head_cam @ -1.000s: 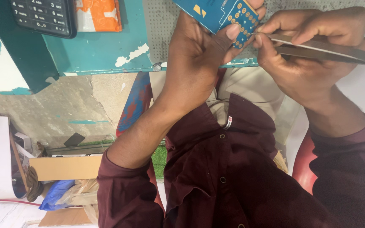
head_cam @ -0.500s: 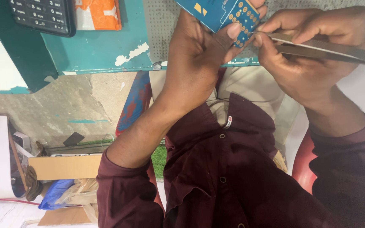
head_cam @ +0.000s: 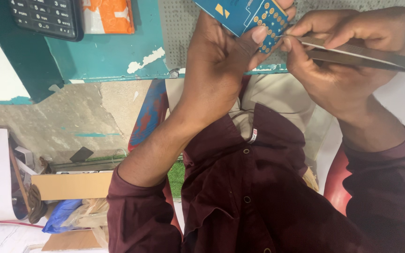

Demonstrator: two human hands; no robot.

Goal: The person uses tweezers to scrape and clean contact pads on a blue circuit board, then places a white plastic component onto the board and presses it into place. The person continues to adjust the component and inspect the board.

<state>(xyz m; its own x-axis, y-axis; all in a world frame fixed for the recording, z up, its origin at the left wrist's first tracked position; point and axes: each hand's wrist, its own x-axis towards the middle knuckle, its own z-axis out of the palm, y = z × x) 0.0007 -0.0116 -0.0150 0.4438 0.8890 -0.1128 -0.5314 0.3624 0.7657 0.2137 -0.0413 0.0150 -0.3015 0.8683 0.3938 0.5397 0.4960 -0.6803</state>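
Here, head view, the only one:
Board: a small blue circuit board (head_cam: 247, 14) with gold-ringed holes, at twelve o'clock in the picture, cut off by the top edge; its long axis runs from ten o'clock down to four o'clock.
Left hand: the left hand (head_cam: 219, 61) is closed round the board's lower edge; thumb pressed flat on the face beside the holes, fingers mostly hidden behind.
Right hand: the right hand (head_cam: 348, 61) sits at two o'clock; fingers pinched shut on a pair of metal tweezers (head_cam: 362, 52).
Tweezers: long axis lies from three o'clock to nine o'clock; the tip meets the board's holed corner, just beside the left thumb; whether it grips anything is too small to tell.
Key relation: the board lies at nine o'clock from the right hand; both hands are close to touching there.
Around: a dark calculator (head_cam: 48, 16) at eleven o'clock on a teal table (head_cam: 113, 51); an orange packet (head_cam: 108, 14) just beside it.
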